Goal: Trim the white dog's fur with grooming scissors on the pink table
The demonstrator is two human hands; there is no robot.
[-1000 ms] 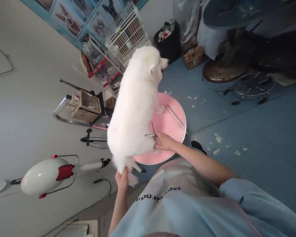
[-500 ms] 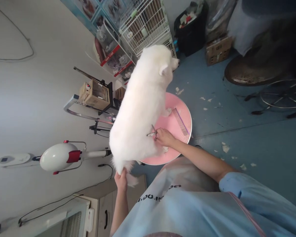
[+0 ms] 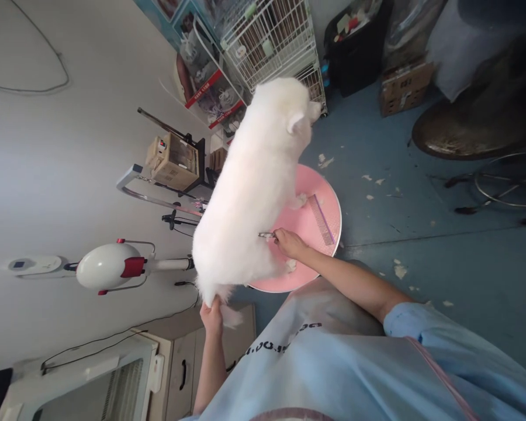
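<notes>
The white dog (image 3: 249,193) stands on the round pink desk (image 3: 307,225) in front of me, its back a long, smooth, rounded shape, its coat dense and plush as felt. Its head points away from me, near the wire cage (image 3: 272,49) with its thin white bars. The fingers of my left hand (image 3: 212,316) are closed around its tail (image 3: 232,317), where the hair is looser and wispier, a soft fringe spilling past my grip. The fingers of my right hand (image 3: 291,244) are curled round the scissors (image 3: 266,235), slim, hard, dark-silvery metal; the blades lie over the fur by the hind leg, and I cannot tell whether they touch it or how far they are parted. The desk has a finely textured pink top and a pale, narrow rim. On it, near its far right edge, lies a straight comb (image 3: 322,221) with a purple spine and a row of fine teeth. Beyond, on the flat blue floor (image 3: 421,228), pale, ragged tufts (image 3: 400,270) are scattered.
</notes>
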